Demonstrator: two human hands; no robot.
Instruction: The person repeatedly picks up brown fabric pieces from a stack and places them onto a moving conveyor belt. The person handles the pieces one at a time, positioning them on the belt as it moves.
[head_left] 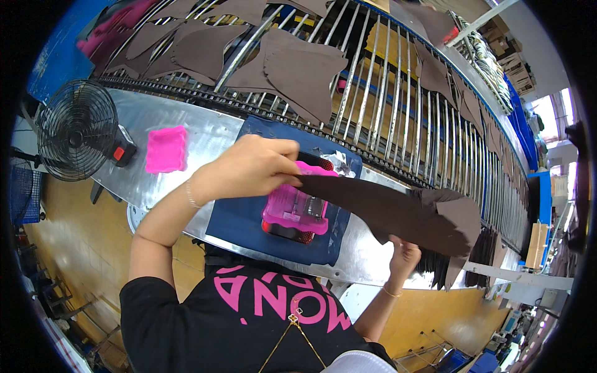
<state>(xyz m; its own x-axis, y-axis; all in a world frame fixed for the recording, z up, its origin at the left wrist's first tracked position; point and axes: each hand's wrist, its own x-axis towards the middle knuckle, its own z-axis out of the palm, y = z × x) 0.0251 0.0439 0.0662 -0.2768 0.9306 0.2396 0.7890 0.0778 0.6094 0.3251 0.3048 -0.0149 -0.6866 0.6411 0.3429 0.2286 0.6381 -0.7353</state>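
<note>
A long dark brown cut sheet piece (pixel 379 205), of leather or a similar material, stretches between my hands. My left hand (pixel 264 165) pinches its narrow left tip above the pink wavy-edged tray (pixel 280 208). At its lower edge, my right hand (pixel 404 256) grips it with fingers closed. The tray lies on a red-and-black base on a dark blue mat (pixel 239 217), and a small clear and dark object (pixel 314 206) rests on it. The piece's right end overlaps a stack of similar brown pieces (pixel 457 208), which hang past the table edge.
Beyond the table runs a conveyor of metal bars (pixel 373 93) carrying several brown pieces (pixel 305 68). A black fan (pixel 78 130) stands at the left. A pink wavy-edged pad (pixel 166 149) lies on the metal tabletop (pixel 205 121). Crumpled white material (pixel 337 163) sits behind the tray.
</note>
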